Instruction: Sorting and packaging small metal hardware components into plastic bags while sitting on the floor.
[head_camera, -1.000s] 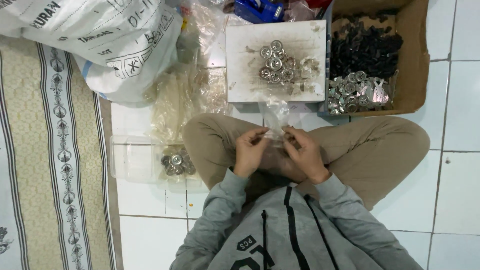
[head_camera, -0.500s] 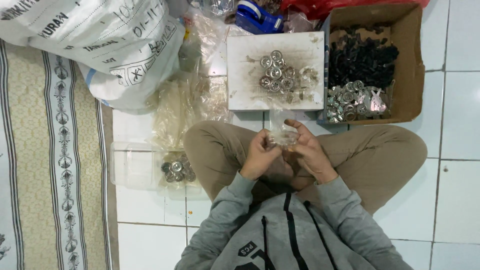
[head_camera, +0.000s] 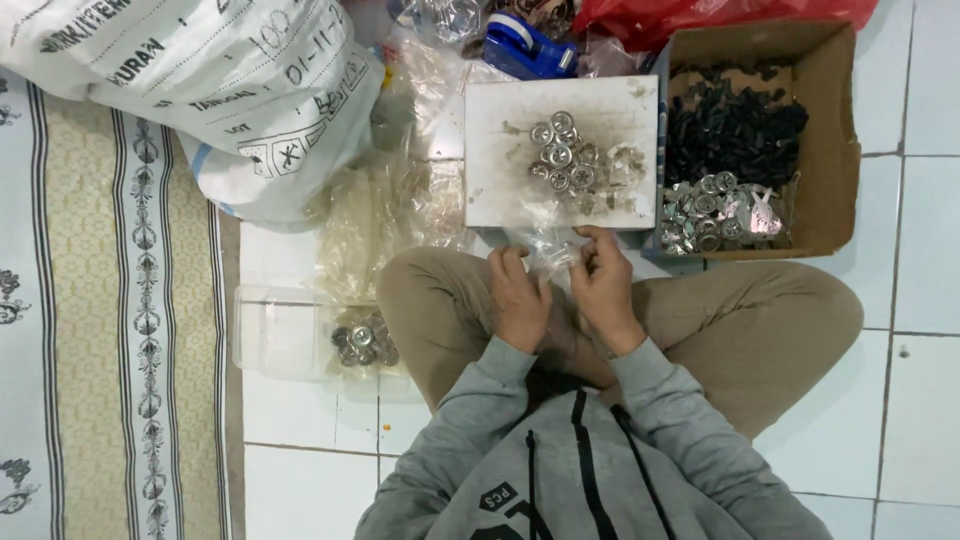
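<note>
Between both hands' fingers (head_camera: 518, 262), small clear bag (head_camera: 552, 255)

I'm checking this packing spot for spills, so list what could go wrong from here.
1. The small clear bag is pinched between the left hand and right hand above the lap; a slip could drop it.
2. The loose silver parts lie unguarded on the white board, so a knock might scatter them onto the tiles.

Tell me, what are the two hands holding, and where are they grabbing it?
Both the left hand and the right hand pinch a small clear plastic bag between them, fingertips gripping its opposite edges. Whether anything is inside cannot be told.
</note>
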